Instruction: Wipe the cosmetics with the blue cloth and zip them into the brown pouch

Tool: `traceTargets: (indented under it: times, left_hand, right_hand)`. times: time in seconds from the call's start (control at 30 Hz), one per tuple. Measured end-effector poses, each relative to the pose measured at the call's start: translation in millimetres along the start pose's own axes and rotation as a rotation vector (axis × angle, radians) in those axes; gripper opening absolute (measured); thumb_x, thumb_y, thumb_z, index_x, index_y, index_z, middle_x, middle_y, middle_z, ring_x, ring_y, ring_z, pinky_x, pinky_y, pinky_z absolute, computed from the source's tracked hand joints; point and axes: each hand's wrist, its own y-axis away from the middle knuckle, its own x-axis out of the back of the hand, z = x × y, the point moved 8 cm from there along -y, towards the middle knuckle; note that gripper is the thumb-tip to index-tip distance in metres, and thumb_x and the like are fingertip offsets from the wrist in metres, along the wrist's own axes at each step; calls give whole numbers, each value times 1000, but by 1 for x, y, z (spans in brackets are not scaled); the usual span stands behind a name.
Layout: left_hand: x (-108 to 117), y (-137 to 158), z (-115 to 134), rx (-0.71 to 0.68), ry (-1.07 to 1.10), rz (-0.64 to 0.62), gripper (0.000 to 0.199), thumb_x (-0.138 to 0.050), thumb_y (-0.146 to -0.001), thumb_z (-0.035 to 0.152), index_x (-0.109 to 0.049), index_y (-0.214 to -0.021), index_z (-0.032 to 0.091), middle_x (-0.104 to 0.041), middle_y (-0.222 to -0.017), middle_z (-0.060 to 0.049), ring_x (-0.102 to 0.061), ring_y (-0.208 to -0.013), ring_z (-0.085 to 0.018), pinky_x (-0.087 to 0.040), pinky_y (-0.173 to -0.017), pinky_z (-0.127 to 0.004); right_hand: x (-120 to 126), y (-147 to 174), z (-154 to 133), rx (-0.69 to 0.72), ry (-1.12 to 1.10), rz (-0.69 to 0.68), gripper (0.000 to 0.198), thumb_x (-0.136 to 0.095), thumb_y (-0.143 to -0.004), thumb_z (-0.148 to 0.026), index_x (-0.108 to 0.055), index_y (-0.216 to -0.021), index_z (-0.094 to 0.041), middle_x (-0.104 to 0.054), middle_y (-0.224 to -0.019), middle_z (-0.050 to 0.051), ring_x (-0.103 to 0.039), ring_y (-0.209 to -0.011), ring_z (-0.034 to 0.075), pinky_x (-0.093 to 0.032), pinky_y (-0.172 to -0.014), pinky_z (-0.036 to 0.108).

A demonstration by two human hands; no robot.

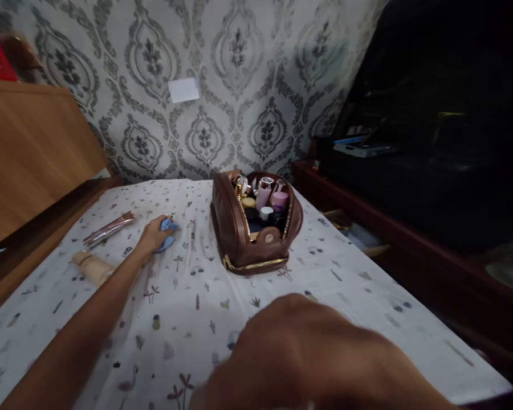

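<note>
1. Head view: my left hand [154,232] reaches out over the left part of the table, its fingers closed on a small blue item [167,225]. I cannot make out what the item is, or whether it touches the patterned cloth [205,341] under it.

2. My right hand [299,347] is large and blurred at the near edge, right of the middle. I see mostly its back; the fingers are hidden, so I cannot tell whether they are apart, together or clamped on something.

3. Between and beyond my hands, to the right of the blue item and well apart from it, a brown bag [259,253] stands upright on the cloth. Its top gapes open, and a flap with a round snap [269,237] is at the near side of the opening.

4. Inside the bag I see a mauve tube [263,198], a pink-topped jar [279,199] to its right and a white cap [265,213] nearer me.

5. Left of my left hand lies a shiny pink tube [110,228]; nearer me, a beige tube [92,266] is partly hidden by my forearm.

6. Patterned wallpaper [239,51] rises behind the table.
</note>
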Motion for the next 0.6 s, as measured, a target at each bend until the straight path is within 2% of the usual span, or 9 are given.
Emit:
traceTargets:
  times: [0.1, 0.13, 0.2, 0.27, 0.3, 0.37, 0.4, 0.5, 0.6]
  left_hand:
    - [-5, 33, 16, -47, 205, -55, 50, -61, -67, 46, -55, -111, 22, -68, -91, -1, -66, -82, -21, -53, -73, -31]
    - [-6, 45, 21, -51, 269, -63, 56, -62, -68, 49, -52, -117, 23, -68, -91, -1, -66, -80, -20, -53, -70, -30]
    - [-8, 68, 30, -34, 458, -78, 68, -68, -67, 50, -47, -126, 24, -66, -87, 0, -65, -75, -19, -53, -66, -29]
    - [-7, 86, 39, -58, 562, -60, 76, -75, -65, 47, -47, -133, 26, -67, -95, 0, -66, -80, -19, -53, -70, -28]
    - [-6, 93, 44, -91, 563, -44, 76, -76, -65, 46, -49, -134, 27, -67, -101, -2, -67, -86, -19, -54, -74, -29]
    - [-4, 104, 50, -171, 480, 1, 65, -74, -70, 48, -56, -128, 25, -67, -111, -4, -66, -97, -21, -53, -84, -30]
    - [-3, 108, 51, -202, 427, 21, 56, -71, -74, 50, -60, -121, 23, -68, -110, -4, -66, -98, -22, -53, -85, -30]
    - [-2, 114, 47, -259, 267, 78, 38, -61, -81, 56, -62, -93, 20, -67, -79, -1, -65, -75, -20, -52, -70, -27]
    - [1, 115, 44, -320, 181, 112, 40, -60, -80, 61, -61, -77, 21, -62, -62, 2, -60, -59, -18, -49, -59, -26]
  right_hand:
    - [-8, -36, -1, 79, -271, -32, 40, -45, -96, -54, -63, -130, -45, -71, -96, 7, -69, -82, 24, -51, -59, 41]
    - [-17, -49, 8, 66, -386, -29, 42, -46, -97, -48, -60, -136, -38, -69, -102, 7, -68, -79, 21, -53, -60, 37]
    - [-46, -72, 38, -64, -529, -2, 42, -54, -95, -38, -57, -134, -23, -66, -107, 8, -67, -84, 18, -56, -64, 32]
    - [-85, -84, 74, -299, -621, -42, 40, -63, -90, -32, -57, -128, -19, -64, -108, 8, -65, -84, 16, -58, -70, 30]
    - [-104, -87, 84, -361, -711, -86, 41, -65, -89, -32, -56, -127, -19, -64, -106, 6, -65, -86, 15, -58, -73, 29]
    - [-136, -89, 87, -367, -921, -214, 44, -72, -86, -40, -56, -122, -20, -65, -98, 3, -67, -84, 15, -58, -73, 29]
    - [-146, -88, 84, -347, -1008, -271, 50, -76, -82, -46, -56, -120, -21, -65, -94, 1, -67, -81, 15, -59, -71, 29]
    - [-160, -83, 84, -327, -1075, -328, 73, -85, -62, -64, -56, -114, -22, -63, -82, -4, -64, -66, 13, -55, -58, 26]
    - [-166, -75, 91, -341, -980, -390, 72, -82, -58, -73, -56, -100, -20, -60, -66, -6, -59, -54, 12, -49, -51, 24]
